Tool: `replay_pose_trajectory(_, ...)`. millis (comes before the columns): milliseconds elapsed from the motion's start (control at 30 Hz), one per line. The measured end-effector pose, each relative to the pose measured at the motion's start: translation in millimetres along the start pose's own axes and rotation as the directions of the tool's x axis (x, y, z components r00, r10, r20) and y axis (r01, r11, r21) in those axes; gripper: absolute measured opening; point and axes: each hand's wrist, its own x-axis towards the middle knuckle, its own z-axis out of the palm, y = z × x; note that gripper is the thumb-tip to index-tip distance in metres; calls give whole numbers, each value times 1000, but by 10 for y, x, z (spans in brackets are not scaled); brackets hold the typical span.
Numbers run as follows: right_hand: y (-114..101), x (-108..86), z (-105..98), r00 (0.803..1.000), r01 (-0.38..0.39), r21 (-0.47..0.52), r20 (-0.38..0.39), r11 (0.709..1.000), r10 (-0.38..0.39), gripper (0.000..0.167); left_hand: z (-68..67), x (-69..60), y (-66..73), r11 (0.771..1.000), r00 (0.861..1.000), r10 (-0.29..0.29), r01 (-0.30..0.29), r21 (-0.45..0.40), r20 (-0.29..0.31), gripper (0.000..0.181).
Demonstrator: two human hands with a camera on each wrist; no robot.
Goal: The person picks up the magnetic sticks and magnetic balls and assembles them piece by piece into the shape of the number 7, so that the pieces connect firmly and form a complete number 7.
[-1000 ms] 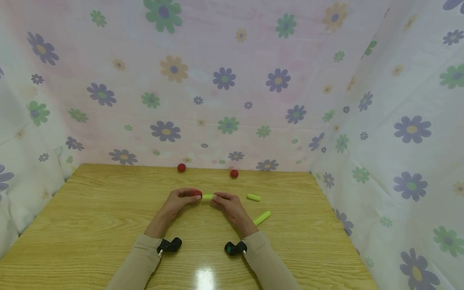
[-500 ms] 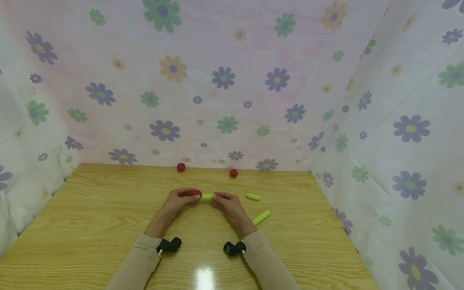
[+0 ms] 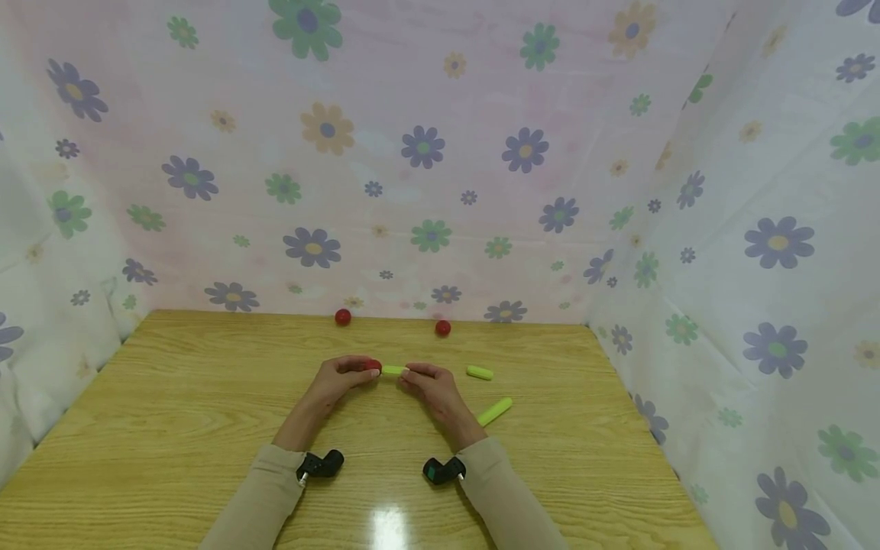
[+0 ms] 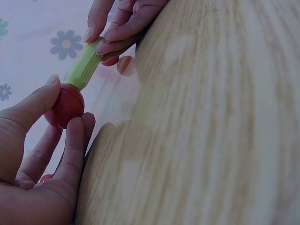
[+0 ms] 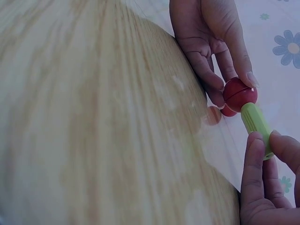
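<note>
Red ball (image 3: 373, 367), grooved: pinched between thumb and fingers of the left hand (image 3: 340, 377), over the middle of the table. Yellow-green rod (image 3: 394, 371), ribbed along its side: pinched between thumb and fingertips of the right hand (image 3: 435, 386); one end against the red ball, the other at the right fingertips. Whether seated in the ball or merely touching: impossible to tell.

Loose on the wood-grain table (image 3: 192, 405): second red ball (image 3: 343, 317), at the far edge, left of centre; third red ball (image 3: 443, 328), also near the far edge, further right. Short green rod (image 3: 480, 373), to the right of the right hand, near but apart. Long green rod (image 3: 496, 412), slanting, closer to the person, lower end hidden behind the right wrist.

Worn: beige sleeves (image 3: 512, 496), two; black wrist cameras (image 3: 323, 464), one per arm. Surround: flowered cloth (image 3: 374, 84), behind and at both sides.
</note>
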Motion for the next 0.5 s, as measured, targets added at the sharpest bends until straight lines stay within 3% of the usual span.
replay_pose_trajectory(500,-13,-10,-5,1000,-19,-14,-2,1000,19,34,3,-39,16,1000,1000,-2,2,10,-8,51)
